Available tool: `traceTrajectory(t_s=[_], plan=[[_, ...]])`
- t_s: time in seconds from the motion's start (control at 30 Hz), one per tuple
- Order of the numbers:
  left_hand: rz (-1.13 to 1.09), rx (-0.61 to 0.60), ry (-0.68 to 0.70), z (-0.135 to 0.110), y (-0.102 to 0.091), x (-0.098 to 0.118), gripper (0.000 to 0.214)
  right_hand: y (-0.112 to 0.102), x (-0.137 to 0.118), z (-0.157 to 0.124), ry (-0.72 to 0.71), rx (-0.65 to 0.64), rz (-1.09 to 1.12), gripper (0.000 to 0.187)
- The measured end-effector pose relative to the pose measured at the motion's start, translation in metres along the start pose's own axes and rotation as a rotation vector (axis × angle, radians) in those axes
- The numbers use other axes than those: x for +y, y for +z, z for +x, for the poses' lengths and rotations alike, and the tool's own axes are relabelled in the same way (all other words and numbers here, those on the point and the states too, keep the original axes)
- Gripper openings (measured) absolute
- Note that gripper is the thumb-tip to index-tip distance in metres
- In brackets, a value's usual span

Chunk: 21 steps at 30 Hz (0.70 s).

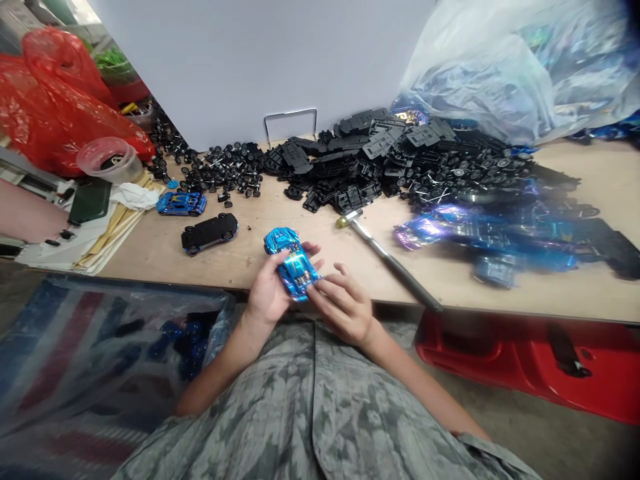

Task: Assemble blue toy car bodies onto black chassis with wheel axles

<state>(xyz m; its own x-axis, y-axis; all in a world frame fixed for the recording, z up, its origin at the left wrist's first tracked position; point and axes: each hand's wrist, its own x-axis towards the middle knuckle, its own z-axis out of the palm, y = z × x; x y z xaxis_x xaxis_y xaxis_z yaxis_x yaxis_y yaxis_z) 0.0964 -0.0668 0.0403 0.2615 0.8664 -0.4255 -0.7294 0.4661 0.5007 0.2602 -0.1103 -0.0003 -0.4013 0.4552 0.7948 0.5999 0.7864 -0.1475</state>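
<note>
Blue toy car (291, 263) is being clamped just above the front edge of a plywood workbench (150, 250), cradled by the left hand (267, 293) while the right hand (343, 310) is being closed against its lower side. A camouflage-patterned shirt (310, 407) is being worn directly below. At 8 o'clock, dark blue car parts (187, 347) are being held in a clear plastic bag (85, 347), while a red plastic shell (520, 360) is being shown on the floor at 4 o'clock. A metal-handled mallet (387, 253) is being rested across the bench at 2 o'clock, its shaft overhanging the edge. Farther out, a black-based car (210, 233) and a small blue car (181, 203) are being displayed at 10 o'clock, near another person's forearm (30, 210) at 9 o'clock. Black chassis pieces (350, 160) and loose wheel sets (225, 170) are being heaped at 12 o'clock, with blurred blue car bodies (480, 240) being piled at 2 o'clock and a red plastic bag (55, 113) being bunched at 10 o'clock.
</note>
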Motion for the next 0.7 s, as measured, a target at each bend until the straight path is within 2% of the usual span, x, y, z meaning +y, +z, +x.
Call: traceTrajectory(t_s=[0.13,0.33,0.47,0.7], plan=[[0.02,-0.048,-0.019,0.001,-0.003,-0.003,0.021,-0.001,-0.003,0.003,0.002,0.002,0.046,0.027],[0.059,-0.064,-0.053,0.001,-0.006,-0.005,0.035,-0.002,-0.004,0.01,0.286,0.125,0.241,0.033],[0.067,-0.051,-0.063,0.002,-0.006,-0.004,0.034,-0.002,-0.005,0.014,0.42,0.185,0.3,0.033],[0.075,-0.027,-0.08,0.002,-0.005,-0.002,0.032,-0.003,-0.005,0.016,0.422,0.154,0.35,0.034]])
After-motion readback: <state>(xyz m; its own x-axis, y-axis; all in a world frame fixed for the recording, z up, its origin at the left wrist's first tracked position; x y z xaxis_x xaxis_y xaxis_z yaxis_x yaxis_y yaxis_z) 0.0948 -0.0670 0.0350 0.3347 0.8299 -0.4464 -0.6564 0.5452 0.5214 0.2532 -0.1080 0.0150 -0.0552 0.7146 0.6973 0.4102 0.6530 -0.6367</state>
